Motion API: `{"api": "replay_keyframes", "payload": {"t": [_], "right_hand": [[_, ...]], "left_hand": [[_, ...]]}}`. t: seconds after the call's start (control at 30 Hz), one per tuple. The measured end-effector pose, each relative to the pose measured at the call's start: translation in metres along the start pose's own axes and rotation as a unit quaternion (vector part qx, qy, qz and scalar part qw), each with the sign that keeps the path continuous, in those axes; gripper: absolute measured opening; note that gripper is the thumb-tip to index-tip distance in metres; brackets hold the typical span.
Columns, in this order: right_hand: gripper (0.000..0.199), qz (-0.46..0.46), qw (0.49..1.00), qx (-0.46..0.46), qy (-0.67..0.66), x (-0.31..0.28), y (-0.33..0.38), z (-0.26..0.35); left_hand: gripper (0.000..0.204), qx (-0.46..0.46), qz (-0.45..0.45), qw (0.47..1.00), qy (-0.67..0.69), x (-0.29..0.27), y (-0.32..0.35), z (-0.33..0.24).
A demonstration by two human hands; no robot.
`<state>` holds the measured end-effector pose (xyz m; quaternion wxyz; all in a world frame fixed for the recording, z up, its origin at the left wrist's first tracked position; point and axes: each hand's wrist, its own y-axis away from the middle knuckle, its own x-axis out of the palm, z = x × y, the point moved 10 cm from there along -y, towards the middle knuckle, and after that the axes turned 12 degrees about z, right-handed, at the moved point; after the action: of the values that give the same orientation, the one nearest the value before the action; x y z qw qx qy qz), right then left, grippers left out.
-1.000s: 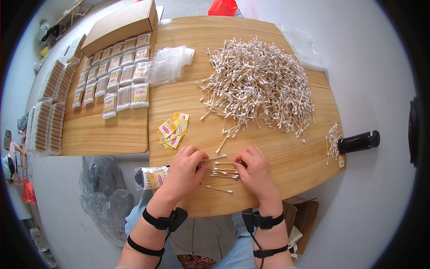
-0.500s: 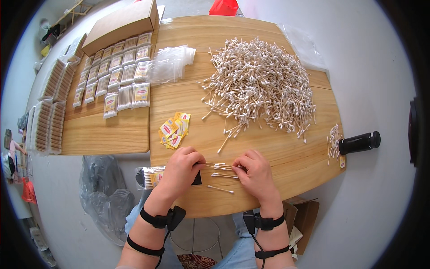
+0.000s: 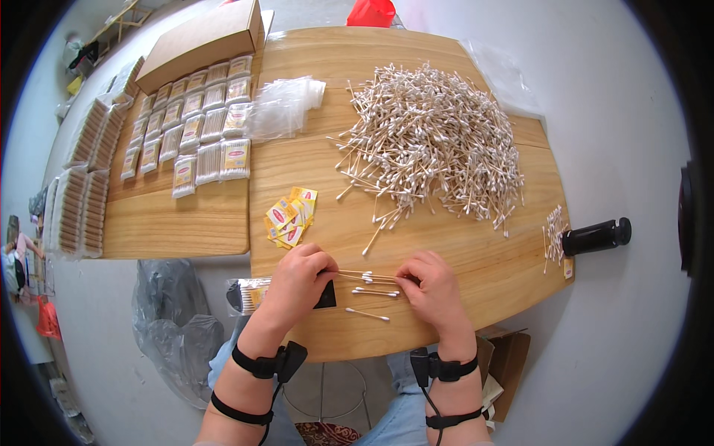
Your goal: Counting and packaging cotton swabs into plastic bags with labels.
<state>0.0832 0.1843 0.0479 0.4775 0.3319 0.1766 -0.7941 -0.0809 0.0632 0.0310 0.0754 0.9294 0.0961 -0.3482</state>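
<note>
My left hand (image 3: 302, 279) is closed in a pinch on cotton swabs, and their thin sticks reach out to the right with white tips (image 3: 367, 277). Facing it, my right hand (image 3: 431, 288) also pinches cotton swabs, whose tips point left and meet those of the other hand. Just below lie a few loose swabs (image 3: 375, 292), and one more swab (image 3: 367, 314) rests closer to the table's front edge. Beside my left wrist is a clear packet of swabs (image 3: 248, 295), partly covered by the hand. A flat black object (image 3: 326, 296) shows under that hand.
A large heap of swabs (image 3: 439, 141) covers the far right. Yellow cards (image 3: 290, 217) and clear bags (image 3: 286, 108) lie left of it. Filled packets (image 3: 211, 123) stand in rows before a cardboard box (image 3: 197, 44). A black cylinder (image 3: 595, 238) sits at the right edge.
My right hand has shifted slightly to the right, widening the gap between the hands. My left hand stays almost in place, still pinching swabs.
</note>
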Motion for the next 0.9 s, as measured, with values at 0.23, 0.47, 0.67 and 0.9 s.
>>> {"api": "replay_keyframes", "payload": {"t": [0.23,0.47,0.67,0.9], "right_hand": [[0.007,0.007,0.998,0.062,-0.011,-0.013,0.011,-0.02],[0.008,0.015,1.0,0.008,0.02,-0.001,0.007,0.006],[0.007,0.044,0.997,-0.04,0.044,0.023,0.0,0.029],[0.013,-0.047,0.999,-0.003,0.027,0.014,-0.017,0.031]], "left_hand": [[0.008,0.008,-0.002,1.0,-0.004,0.0,0.0,-0.001],[0.006,-0.009,-0.008,1.0,-0.008,0.003,-0.001,-0.001],[0.008,0.014,-0.038,0.999,-0.028,0.006,-0.002,-0.009],[0.009,0.08,0.023,0.996,-0.035,0.022,-0.004,-0.027]]}}
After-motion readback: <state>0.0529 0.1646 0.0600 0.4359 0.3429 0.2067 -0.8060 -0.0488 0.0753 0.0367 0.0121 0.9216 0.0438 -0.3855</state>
